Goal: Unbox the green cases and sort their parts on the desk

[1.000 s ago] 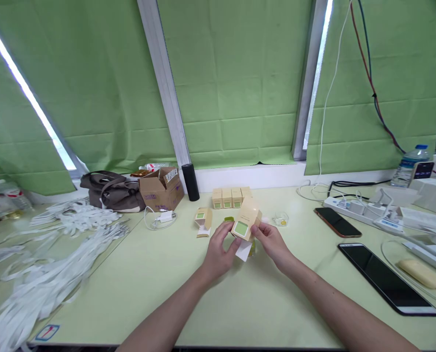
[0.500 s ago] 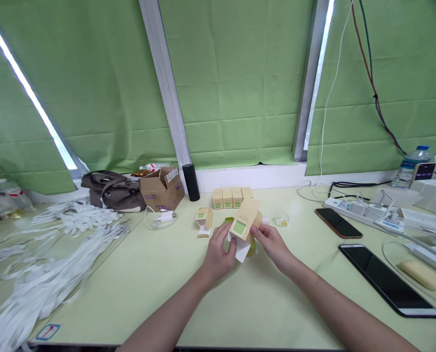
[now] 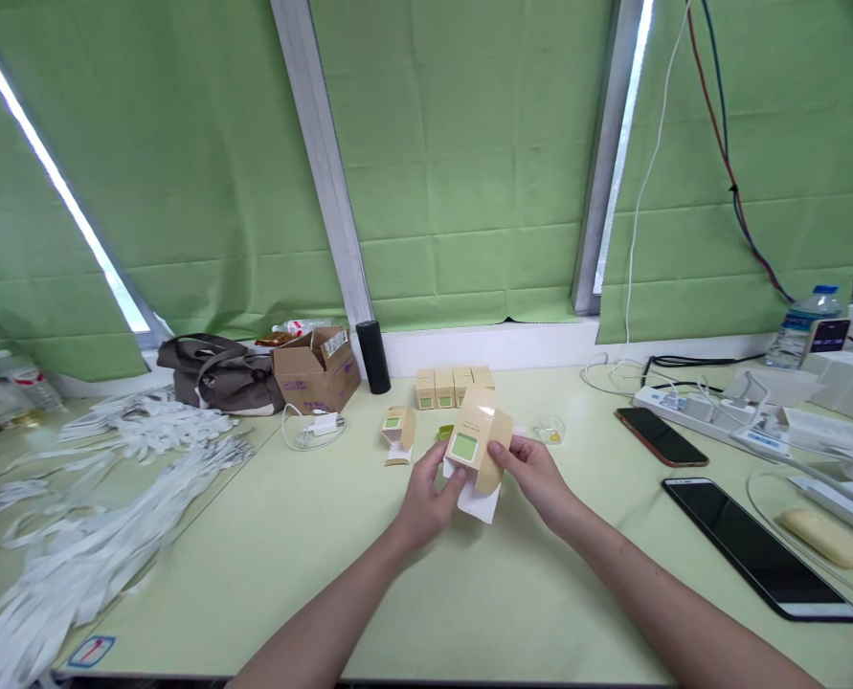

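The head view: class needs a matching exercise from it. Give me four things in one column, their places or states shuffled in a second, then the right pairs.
Column one
1. tan box nearest the person
2. tall cylinder
3. fabric bag
4. larger phone-like device

Column two
A. left of the cardboard box
B. flat on the right part of the table
C. held by the left hand and right hand
D. black, upright, just right of the cardboard box

Right pairs: 1-C, 2-D, 3-A, 4-B
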`<state>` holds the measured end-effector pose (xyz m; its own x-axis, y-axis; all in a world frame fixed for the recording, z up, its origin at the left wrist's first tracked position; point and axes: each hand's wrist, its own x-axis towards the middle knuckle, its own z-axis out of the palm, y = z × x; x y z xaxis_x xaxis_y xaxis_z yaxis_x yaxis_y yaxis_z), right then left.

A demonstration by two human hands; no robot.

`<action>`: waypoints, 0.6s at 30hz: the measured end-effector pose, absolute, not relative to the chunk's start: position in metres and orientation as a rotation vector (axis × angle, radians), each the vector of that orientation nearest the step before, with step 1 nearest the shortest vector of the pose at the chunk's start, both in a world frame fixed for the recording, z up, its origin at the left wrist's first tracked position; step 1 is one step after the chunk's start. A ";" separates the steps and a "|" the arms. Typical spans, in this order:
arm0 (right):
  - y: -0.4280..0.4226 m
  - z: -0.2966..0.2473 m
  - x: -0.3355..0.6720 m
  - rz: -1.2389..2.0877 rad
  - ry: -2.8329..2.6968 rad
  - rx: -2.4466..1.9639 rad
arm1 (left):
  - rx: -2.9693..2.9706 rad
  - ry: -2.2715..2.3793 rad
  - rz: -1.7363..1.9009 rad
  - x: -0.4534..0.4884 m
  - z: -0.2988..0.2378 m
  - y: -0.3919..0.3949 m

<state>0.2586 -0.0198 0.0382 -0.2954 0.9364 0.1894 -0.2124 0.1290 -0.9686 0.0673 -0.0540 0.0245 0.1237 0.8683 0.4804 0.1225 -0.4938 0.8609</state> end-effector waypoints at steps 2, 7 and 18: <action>-0.021 0.041 0.259 1.405 -1.351 -0.783 | 1.608 0.853 1.408 0.067 0.025 -0.052; -0.019 0.040 0.260 1.387 -1.306 -0.791 | 1.362 0.712 1.319 0.066 0.025 -0.047; -0.018 0.033 0.260 1.275 -1.363 -0.796 | 1.412 0.899 1.404 0.065 0.031 -0.043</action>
<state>0.2596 -0.0176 0.0329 -0.2201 0.9438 0.2467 -0.1837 0.2083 -0.9607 0.0651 -0.0426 0.0306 0.0818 0.9445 0.3181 -0.1061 -0.3091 0.9451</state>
